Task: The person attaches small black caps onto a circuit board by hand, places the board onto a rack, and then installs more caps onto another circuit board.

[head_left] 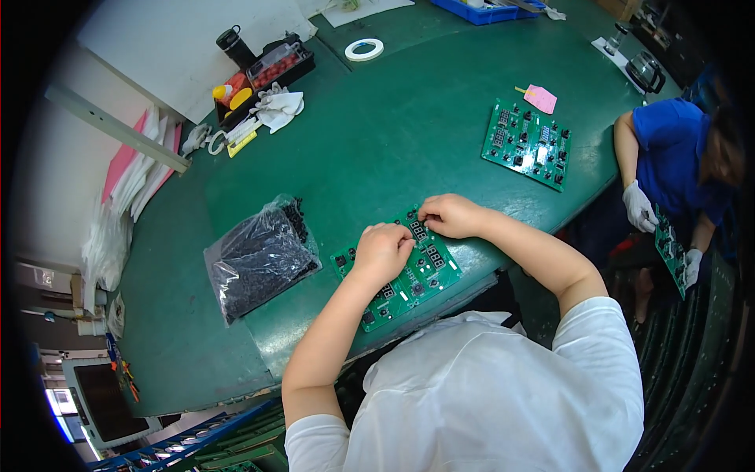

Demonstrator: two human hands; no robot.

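Note:
A green circuit board (pixel 431 285) with several digit displays and black buttons lies on the table edge in front of me. My left hand (pixel 381 252) is over its left middle part, fingers curled together and pointing down at the board. At the far edge of the board, my right hand (pixel 454 216) has thumb and fingertips pinched close beside a digit display. Whatever either hand pinches is too small or hidden to make out. Left of the board rests a clear plastic bag (pixel 259 263) of small black parts, its open end spilling some toward the far right.
A second circuit board (pixel 527 145) lies to the right, below a pink tag (pixel 540 98). Tape roll (pixel 364 49) and a black tray (pixel 295 71) sit farther back. At right, a gloved co-worker in blue (pixel 668 149) holds another board (pixel 670 250).

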